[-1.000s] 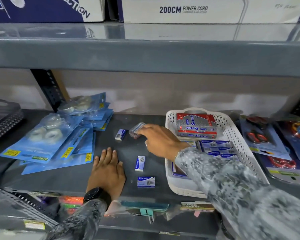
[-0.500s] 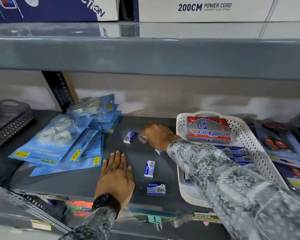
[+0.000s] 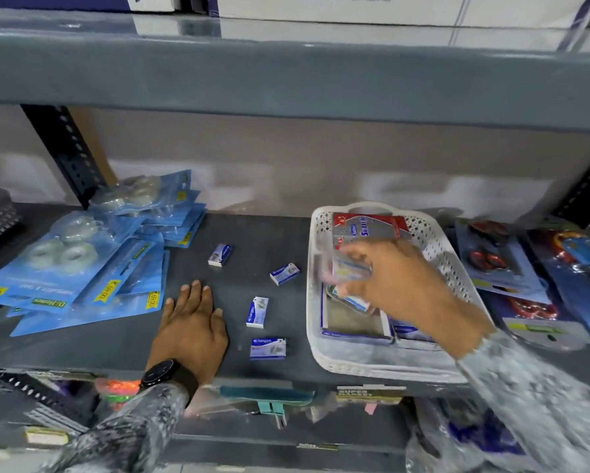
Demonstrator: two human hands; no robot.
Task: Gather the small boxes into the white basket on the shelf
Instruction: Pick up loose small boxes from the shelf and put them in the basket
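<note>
The white basket (image 3: 320, 339) sat on the shelf (image 3: 269, 233). The right hand (image 3: 399, 285) hovered over it, fingers closed on a blurred small packet (image 3: 351, 268); the left hand (image 3: 191, 326) lay flat, empty. Four small boxes (image 3: 268, 348) remained outside: light, stiff, likely pinched by their long sides.

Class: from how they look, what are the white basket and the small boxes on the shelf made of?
White basket: probably moulded plastic, matt, with perforated lattice walls and a handle cut-out.
Small boxes: likely printed cardboard, with sharp folded edges and blue-and-white labels.
</note>
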